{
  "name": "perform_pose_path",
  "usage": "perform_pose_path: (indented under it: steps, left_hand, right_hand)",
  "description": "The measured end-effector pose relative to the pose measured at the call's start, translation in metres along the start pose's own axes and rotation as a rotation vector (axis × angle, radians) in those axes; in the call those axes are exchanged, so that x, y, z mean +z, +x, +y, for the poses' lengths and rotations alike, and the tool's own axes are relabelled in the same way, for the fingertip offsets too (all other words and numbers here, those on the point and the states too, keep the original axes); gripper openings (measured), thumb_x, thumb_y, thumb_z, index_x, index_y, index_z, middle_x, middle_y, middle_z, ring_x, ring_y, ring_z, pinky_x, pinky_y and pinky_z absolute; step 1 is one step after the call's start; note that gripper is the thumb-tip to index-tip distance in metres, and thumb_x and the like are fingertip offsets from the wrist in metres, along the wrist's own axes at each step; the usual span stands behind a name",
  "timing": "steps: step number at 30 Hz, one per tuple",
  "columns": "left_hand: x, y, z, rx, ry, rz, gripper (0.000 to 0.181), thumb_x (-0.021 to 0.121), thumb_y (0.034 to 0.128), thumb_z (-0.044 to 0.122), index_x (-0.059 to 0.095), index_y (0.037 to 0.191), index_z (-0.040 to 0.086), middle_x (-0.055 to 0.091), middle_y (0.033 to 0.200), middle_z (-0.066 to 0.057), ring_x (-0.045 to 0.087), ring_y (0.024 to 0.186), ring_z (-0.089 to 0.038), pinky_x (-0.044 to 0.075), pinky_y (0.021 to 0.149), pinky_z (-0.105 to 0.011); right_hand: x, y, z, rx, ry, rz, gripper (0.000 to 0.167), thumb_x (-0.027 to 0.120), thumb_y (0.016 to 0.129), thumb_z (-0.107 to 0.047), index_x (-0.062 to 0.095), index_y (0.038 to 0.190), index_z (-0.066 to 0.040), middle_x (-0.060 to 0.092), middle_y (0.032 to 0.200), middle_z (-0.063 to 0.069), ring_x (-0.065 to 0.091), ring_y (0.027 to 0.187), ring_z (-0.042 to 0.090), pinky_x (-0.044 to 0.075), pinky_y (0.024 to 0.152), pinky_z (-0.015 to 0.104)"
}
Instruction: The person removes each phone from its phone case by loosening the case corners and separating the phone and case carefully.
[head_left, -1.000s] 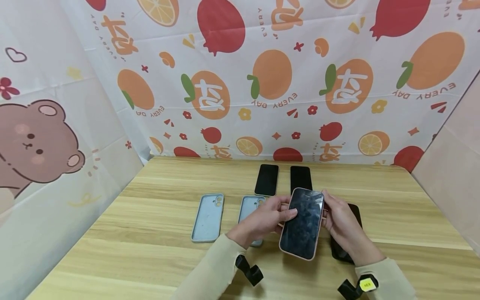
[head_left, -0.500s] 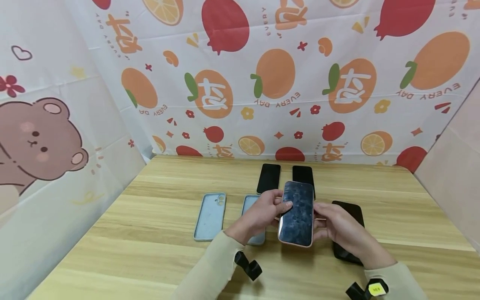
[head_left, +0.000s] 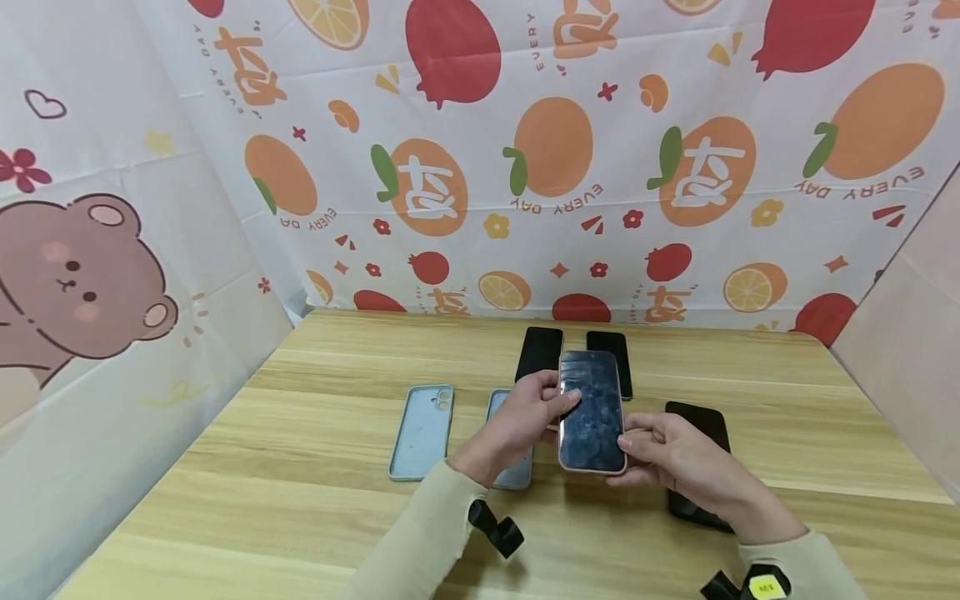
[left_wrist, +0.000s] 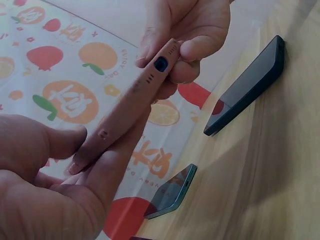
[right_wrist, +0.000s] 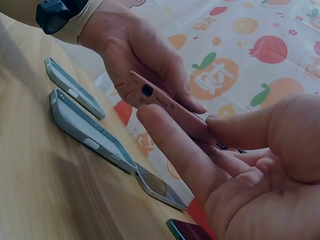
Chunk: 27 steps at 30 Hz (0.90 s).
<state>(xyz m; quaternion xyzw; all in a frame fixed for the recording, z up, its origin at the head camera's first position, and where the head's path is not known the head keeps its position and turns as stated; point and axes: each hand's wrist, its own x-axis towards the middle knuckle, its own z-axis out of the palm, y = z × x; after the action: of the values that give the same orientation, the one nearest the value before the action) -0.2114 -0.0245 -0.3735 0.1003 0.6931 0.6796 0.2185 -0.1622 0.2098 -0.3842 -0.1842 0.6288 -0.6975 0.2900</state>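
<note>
A dark-screened phone [head_left: 592, 417] in a pink case is held above the table, screen up. My left hand [head_left: 521, 417] grips its left side, thumb on the screen and fingers underneath. At the lower right corner, my right hand [head_left: 678, 454] pinches the edge with the thumb on top. The pink case [left_wrist: 117, 117] shows its bottom edge in the left wrist view, with a port cutout and small slots. From the right wrist side, that same pink case [right_wrist: 172, 107] lies between both hands. The phone's back is hidden.
Two light-blue phone cases, one open-side up [head_left: 420, 435] and one partly behind the left hand [head_left: 516, 477], lie on the wooden table [head_left: 300, 467]. Two black phones [head_left: 538, 350] [head_left: 611, 343] lie at the back. Another dark phone [head_left: 699, 421] lies partly under the right forearm.
The phone in the pink case has moved slightly left and away, and straightened. My right hand has slid from its upper right edge down to the lower right corner.
</note>
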Motion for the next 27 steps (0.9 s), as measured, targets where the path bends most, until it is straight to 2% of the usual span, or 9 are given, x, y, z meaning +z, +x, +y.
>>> perform_pose_path:
  steps: [4, 10, 13, 18, 23, 27]
  left_hand:
    - [0.0005, 0.0005, -0.0007, -0.023, 0.046, -0.021, 0.044, 0.058, 0.1008, 0.027, 0.047, 0.139, 0.008, 0.074, 0.105, -0.010, 0.071, 0.083, -0.017, 0.061, 0.072, -0.036]
    - [0.0027, -0.0010, 0.0012, -0.020, 0.085, 0.036, 0.040, 0.060, 0.0998, 0.024, 0.052, 0.134, 0.006, 0.074, 0.102, -0.010, 0.069, 0.080, -0.017, 0.061, 0.069, -0.035]
    - [0.0014, -0.0013, 0.0012, -0.017, 0.058, 0.030, 0.038, 0.058, 0.1007, 0.023, 0.053, 0.134, 0.005, 0.073, 0.102, -0.011, 0.069, 0.079, -0.016, 0.061, 0.067, -0.034]
    - [-0.0028, -0.0019, -0.0012, -0.018, -0.026, -0.052, 0.034, 0.052, 0.1035, 0.020, 0.053, 0.132, 0.001, 0.070, 0.100, -0.010, 0.068, 0.079, -0.016, 0.059, 0.061, -0.029]
    - [-0.0057, -0.0018, -0.0037, -0.022, -0.050, -0.091, 0.036, 0.049, 0.1050, 0.020, 0.049, 0.135, -0.001, 0.070, 0.095, -0.005, 0.068, 0.075, -0.013, 0.056, 0.058, -0.026]
    - [-0.0058, -0.0012, -0.0032, -0.062, -0.145, -0.106, 0.032, 0.044, 0.1064, 0.019, 0.051, 0.129, -0.003, 0.067, 0.089, -0.003, 0.066, 0.072, -0.011, 0.055, 0.059, -0.024]
  right_hand:
    - [0.0008, 0.0004, -0.0003, -0.020, -0.019, 0.048, 0.055, 0.050, 0.105, -0.016, 0.030, 0.141, 0.020, 0.067, 0.124, 0.019, 0.070, 0.105, 0.029, 0.056, 0.091, 0.038]
    - [0.0032, 0.0004, -0.0030, -0.043, -0.029, 0.063, 0.061, 0.055, 0.102, -0.011, 0.024, 0.144, 0.018, 0.064, 0.128, 0.020, 0.069, 0.109, 0.024, 0.055, 0.094, 0.037]
    - [0.0034, 0.0006, -0.0027, -0.070, -0.048, 0.042, 0.060, 0.056, 0.101, -0.009, 0.024, 0.143, 0.019, 0.064, 0.129, 0.020, 0.068, 0.111, 0.024, 0.053, 0.095, 0.041]
    - [0.0023, 0.0003, -0.0006, -0.134, -0.096, -0.008, 0.049, 0.051, 0.102, -0.007, 0.030, 0.139, 0.018, 0.065, 0.128, 0.018, 0.067, 0.112, 0.030, 0.051, 0.095, 0.049]
    - [0.0029, 0.0002, 0.0005, -0.197, -0.114, -0.053, 0.043, 0.047, 0.103, -0.004, 0.031, 0.137, 0.018, 0.065, 0.128, 0.016, 0.068, 0.111, 0.027, 0.052, 0.095, 0.049]
    - [0.0078, 0.0035, 0.0011, -0.236, -0.138, -0.039, 0.041, 0.045, 0.103, 0.000, 0.031, 0.138, 0.015, 0.062, 0.129, 0.022, 0.067, 0.113, 0.029, 0.053, 0.094, 0.048]
